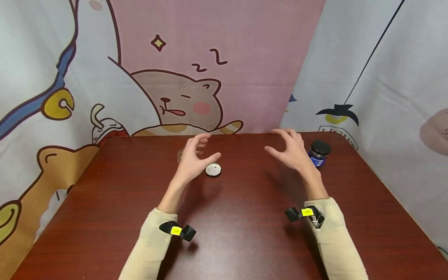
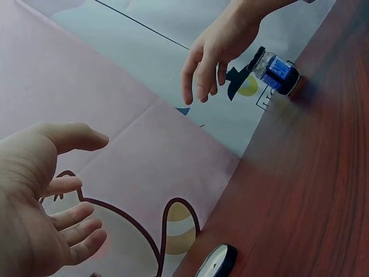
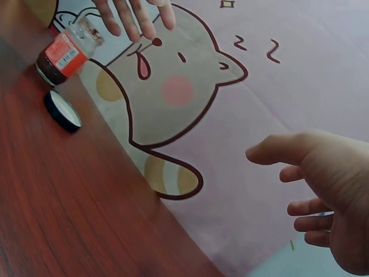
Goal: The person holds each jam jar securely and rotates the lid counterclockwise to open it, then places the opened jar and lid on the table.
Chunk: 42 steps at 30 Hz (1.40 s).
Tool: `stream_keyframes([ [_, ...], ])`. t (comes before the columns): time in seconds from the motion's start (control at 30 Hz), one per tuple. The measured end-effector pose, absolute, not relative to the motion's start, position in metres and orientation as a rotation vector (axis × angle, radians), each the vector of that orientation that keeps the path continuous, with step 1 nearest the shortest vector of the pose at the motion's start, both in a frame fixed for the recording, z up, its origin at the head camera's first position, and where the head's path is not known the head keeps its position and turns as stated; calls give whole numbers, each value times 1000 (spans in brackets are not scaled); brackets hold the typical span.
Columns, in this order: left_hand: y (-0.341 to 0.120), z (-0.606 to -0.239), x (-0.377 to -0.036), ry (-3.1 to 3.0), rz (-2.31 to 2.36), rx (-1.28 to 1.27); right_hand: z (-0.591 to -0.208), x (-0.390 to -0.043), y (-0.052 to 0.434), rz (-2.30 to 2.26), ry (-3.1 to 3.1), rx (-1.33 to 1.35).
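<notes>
Both hands hover above a dark red wooden table (image 1: 238, 217), fingers spread and loosely bent, holding nothing. My left hand (image 1: 204, 149) is just above and left of a black lid (image 1: 213, 169) lying white side up. Behind that hand stands a small open glass jar (image 1: 180, 155) with a red label (image 3: 63, 52), mostly hidden in the head view. My right hand (image 1: 281, 146) hangs in the air left of a small jar (image 1: 318, 153) with a blue label and a black cap on. Neither hand touches a jar or the lid.
A cartoon-printed cloth backdrop (image 1: 196, 77) hangs right behind the table's far edge and along both sides. Both forearms wear beige sleeves with black wrist straps (image 1: 176, 230). Bare tabletop lies between and in front of the hands.
</notes>
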<state>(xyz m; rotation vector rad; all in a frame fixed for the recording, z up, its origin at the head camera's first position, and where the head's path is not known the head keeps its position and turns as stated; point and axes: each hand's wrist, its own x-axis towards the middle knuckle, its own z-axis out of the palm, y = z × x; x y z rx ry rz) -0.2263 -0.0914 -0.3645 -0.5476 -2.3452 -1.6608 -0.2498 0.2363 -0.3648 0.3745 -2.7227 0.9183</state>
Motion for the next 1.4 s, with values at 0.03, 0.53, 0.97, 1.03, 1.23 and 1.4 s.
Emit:
stream_keyframes([
  [0.03, -90, -365, -226, -2352, -1660, -546, -366, -251, 239, 915, -2721, 370],
  [0.53, -73, -368, -228, -2387, -1655, -576, -372, -252, 263, 905, -2768, 291],
  [0.97, -60, -369, -229, -2411, -1654, -587, -375, -252, 285, 896, -2775, 214],
  [1.03, -57, -369, -230, -2415, -1657, -588, -375, -252, 287, 898, -2774, 199],
  [1.23, -48, -371, -231, -2419, -1670, -590, -374, -251, 295, 884, -2753, 164],
  [1.4, -39, -375, -232, -2419, -1699, -599, -373, -249, 303, 900, -2736, 134],
])
